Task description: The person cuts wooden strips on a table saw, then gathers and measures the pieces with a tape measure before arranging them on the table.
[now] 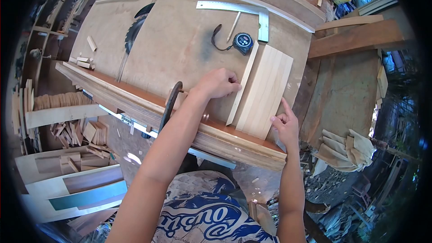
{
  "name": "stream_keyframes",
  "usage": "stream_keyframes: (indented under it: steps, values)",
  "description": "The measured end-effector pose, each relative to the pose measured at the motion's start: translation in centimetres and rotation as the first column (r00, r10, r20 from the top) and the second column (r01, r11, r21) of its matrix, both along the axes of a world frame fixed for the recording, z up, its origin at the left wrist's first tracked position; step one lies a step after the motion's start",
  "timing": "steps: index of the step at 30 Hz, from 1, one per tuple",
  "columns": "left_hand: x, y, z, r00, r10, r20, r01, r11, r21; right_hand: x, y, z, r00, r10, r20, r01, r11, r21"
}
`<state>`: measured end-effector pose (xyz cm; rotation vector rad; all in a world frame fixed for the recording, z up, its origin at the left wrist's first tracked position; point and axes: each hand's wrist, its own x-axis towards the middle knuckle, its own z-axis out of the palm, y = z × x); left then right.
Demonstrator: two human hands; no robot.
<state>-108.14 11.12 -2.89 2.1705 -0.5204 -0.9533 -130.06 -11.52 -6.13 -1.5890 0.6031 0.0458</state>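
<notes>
A pale wooden board (264,92) lies flat on the workbench, and a thin wooden strip (243,83) runs along its left side with a narrow gap between. My left hand (219,83) is closed, its fingertips at the strip's left edge; whether they grip it is hard to tell. At the board's right edge is my right hand (285,123), index finger stretched out and thumb apart, holding nothing. A tape measure (243,42) with a black strap, a pencil (233,26) and a metal square (234,7) lie beyond the strip.
A circular saw blade (133,31) rises through a slot at the left. Small offcuts (84,62) lie near the bench's left edge. A dark curved bar (170,108) stands by my left forearm. Wood scraps fill shelves at left; a cloth (345,149) hangs at right.
</notes>
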Motion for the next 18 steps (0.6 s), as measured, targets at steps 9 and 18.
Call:
stream_keyframes:
  steps: [9,18]
  values:
    - [-0.7,-0.2,0.8,0.978,-0.045,0.202,0.019,0.991,0.130,0.1,0.2,0.0,1.000,0.016,-0.022,-0.017,0.999,-0.029]
    - [-0.1,-0.1,0.0,0.971,-0.028,0.236,0.000,0.993,0.119,1.6,-0.4,0.3,0.992,0.050,-0.112,-0.079,0.957,-0.278]
